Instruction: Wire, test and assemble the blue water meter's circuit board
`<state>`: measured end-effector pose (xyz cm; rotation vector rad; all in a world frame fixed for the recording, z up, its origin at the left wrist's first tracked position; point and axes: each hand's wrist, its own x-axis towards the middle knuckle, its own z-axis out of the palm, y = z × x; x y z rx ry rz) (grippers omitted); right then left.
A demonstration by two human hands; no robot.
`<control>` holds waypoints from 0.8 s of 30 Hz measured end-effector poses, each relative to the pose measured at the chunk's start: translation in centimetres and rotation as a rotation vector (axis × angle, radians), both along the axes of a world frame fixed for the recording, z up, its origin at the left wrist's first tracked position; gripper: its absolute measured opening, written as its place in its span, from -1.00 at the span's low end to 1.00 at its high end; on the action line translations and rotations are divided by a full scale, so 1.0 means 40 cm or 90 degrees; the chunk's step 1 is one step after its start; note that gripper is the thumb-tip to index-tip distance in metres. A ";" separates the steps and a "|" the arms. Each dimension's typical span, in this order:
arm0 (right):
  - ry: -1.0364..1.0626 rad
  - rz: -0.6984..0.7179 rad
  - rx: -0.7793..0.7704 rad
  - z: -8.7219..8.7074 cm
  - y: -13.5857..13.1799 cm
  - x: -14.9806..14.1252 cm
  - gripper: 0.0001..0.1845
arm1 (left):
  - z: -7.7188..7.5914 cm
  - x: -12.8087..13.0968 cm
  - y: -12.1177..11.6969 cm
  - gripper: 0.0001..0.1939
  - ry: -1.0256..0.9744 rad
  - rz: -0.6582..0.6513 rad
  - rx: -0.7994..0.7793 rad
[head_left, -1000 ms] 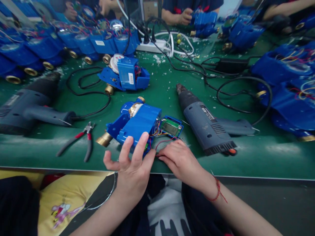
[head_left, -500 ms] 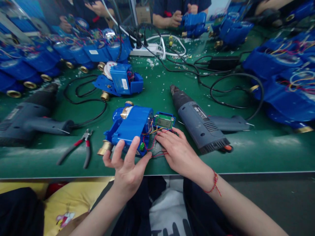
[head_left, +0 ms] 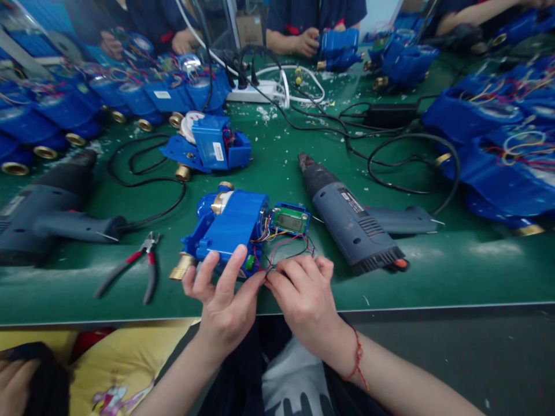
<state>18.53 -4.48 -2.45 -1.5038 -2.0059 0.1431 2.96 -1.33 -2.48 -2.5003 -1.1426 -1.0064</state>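
Note:
A blue water meter (head_left: 236, 222) with brass ends lies on its side on the green bench. Red and black wires (head_left: 277, 245) run from it, and other thin leads join it to a small circuit board with a display (head_left: 289, 221). My left hand (head_left: 225, 309) has several raised fingers against the meter's near side, its thumb and forefinger pinched at the wires. Closed fingertips of my right hand (head_left: 306, 300) meet them there, gripping the wires too. The pinched wire ends are hidden by my fingers.
A heat gun (head_left: 351, 219) lies to the right, another heat gun (head_left: 52, 214) to the left. Pliers (head_left: 134, 266) rest near the front edge. Behind stand another blue meter (head_left: 212, 144), a power strip (head_left: 254, 91) and rows of meters. Co-workers' hands (head_left: 306, 43) show across the bench.
My right hand has moved from beside the display board down and left to my left thumb, closing on the wires. The display board is now uncovered. My left hand stays by the meter.

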 end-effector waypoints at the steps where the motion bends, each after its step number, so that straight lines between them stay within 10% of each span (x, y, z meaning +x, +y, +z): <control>1: -0.007 0.004 -0.009 0.001 0.000 -0.001 -0.92 | 0.003 0.000 0.002 -0.68 -0.002 0.001 0.003; 18: -0.064 0.024 -0.090 0.002 0.009 0.016 -0.84 | 0.000 0.001 0.026 -0.74 -0.018 0.023 0.111; 24: -0.001 0.033 0.094 0.126 -0.043 0.153 -0.74 | -0.005 -0.001 0.020 -0.70 -0.029 -0.005 0.065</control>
